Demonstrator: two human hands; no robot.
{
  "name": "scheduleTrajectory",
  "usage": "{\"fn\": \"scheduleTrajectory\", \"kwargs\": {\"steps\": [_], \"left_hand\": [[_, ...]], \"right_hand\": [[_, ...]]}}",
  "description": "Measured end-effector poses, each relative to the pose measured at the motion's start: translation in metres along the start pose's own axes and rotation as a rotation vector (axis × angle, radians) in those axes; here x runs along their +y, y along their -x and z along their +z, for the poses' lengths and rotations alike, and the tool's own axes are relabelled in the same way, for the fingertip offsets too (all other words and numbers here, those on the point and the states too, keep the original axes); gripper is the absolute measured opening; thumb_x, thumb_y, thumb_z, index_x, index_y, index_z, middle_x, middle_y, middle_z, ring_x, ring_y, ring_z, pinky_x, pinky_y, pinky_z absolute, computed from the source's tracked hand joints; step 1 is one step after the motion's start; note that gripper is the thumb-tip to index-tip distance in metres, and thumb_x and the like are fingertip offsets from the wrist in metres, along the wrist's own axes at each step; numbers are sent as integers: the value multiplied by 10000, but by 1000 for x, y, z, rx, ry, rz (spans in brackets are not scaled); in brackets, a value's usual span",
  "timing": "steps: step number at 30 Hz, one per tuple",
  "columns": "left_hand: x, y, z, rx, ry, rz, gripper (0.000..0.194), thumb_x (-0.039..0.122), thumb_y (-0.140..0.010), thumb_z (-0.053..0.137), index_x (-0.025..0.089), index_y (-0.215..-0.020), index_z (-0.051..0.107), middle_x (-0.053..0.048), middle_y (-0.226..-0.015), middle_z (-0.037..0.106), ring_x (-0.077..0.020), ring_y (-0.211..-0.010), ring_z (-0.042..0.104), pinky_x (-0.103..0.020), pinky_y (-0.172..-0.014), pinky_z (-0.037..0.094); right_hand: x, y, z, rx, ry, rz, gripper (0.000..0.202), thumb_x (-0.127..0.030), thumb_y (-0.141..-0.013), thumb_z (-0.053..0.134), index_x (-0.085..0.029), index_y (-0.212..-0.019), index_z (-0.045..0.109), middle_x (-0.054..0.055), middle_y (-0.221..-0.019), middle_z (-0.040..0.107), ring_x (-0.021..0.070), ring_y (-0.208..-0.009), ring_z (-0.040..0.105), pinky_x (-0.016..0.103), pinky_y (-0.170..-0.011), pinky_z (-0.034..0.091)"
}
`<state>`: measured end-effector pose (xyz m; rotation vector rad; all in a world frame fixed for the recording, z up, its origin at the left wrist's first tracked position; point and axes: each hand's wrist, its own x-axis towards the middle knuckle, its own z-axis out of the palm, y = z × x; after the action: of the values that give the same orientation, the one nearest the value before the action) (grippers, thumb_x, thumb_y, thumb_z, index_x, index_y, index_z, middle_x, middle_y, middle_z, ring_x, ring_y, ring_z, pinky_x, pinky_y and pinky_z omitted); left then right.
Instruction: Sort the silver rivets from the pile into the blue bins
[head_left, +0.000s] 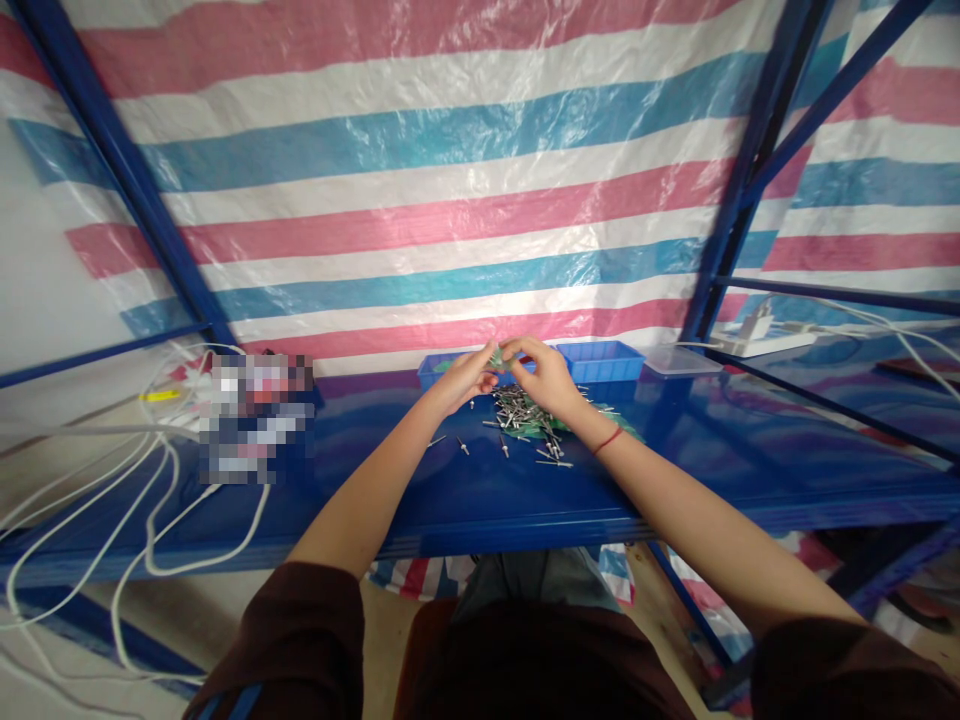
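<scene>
Over the blue table (360, 430), my left hand (466, 382) and my right hand (546, 374) meet with fingers closed on a small greenish clear plastic bag (497, 357). Its contents are too small to make out. Beneath my right hand lies a heap of metal pop rivets (525, 412), partly covered by that hand. Several single rivets (505, 448) lie loose in front of the heap. Green plastic film (626, 428) shows under and beside the heap, near my right wrist.
Behind my hands stand a blue bin (429, 376) with green material inside and a second blue bin (600, 362). A clear plastic lid (684, 360) lies to the right. White cables (157, 500) run across the left side; a power strip (772, 340) sits at far right.
</scene>
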<state>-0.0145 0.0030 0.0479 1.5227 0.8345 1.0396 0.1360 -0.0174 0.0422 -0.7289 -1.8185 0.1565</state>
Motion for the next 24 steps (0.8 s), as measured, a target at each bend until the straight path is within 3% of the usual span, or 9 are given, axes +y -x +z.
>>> {"fn": "scheduleTrajectory", "kwargs": {"steps": [3,5,7,10,12,15,19,24], "left_hand": [[-2,-1,1,51,14,118,347,491,-755,610,156,-836,577,-9,-709,550,-64,-576,512,-178,-509,393],[-3,-5,-1,147,-31,209,304,455,-769,603,155,-792,556,1,-707,535,-66,-596,520,-174,-517,399],[-3,-8,-4,259,-109,293,271,429,-787,581,161,-790,542,5,-713,538,-77,-611,533,-180,-521,407],[-4,-11,-7,317,-270,393,209,374,-800,563,166,-803,542,5,-729,569,-105,-661,566,-212,-576,446],[-5,-10,-6,273,-409,457,169,331,-788,580,165,-810,561,-7,-777,607,-130,-749,593,-243,-666,472],[-8,-7,-2,165,-574,511,158,294,-782,593,178,-889,603,-40,-932,648,-159,-891,603,-275,-760,479],[-11,-4,-1,78,-735,524,240,181,-796,533,206,-1020,616,-61,-1077,632,-168,-969,593,-289,-785,493],[-5,-3,-12,-19,-1054,554,528,3,-710,411,255,-1136,593,-12,-1243,565,-168,-1144,508,-336,-993,403]], "right_hand": [[-2,0,0,34,48,9,161,-196,-787,434,-177,-847,583,99,-1108,579,193,-1021,541,315,-782,465],[-2,0,0,118,54,87,191,-242,-818,431,-177,-935,568,106,-1098,567,180,-933,562,295,-714,474],[-2,0,0,157,-8,215,236,-330,-857,416,-184,-1005,528,79,-936,603,150,-734,572,277,-628,466],[-4,-2,2,64,-243,431,328,-470,-885,346,-195,-1010,475,6,-656,577,121,-500,510,251,-496,427],[-5,-3,2,26,-402,534,354,-514,-880,321,-200,-979,450,-5,-625,572,113,-454,497,237,-446,407],[-3,-5,1,88,-486,602,302,-504,-844,387,-211,-898,437,5,-707,591,98,-482,518,224,-452,418],[8,-5,-1,96,-447,628,174,-324,-742,524,-215,-850,442,-27,-666,557,108,-530,548,242,-514,452],[25,-4,3,73,-243,550,231,-208,-677,534,-189,-902,485,-37,-628,547,128,-543,570,272,-544,469]]}}
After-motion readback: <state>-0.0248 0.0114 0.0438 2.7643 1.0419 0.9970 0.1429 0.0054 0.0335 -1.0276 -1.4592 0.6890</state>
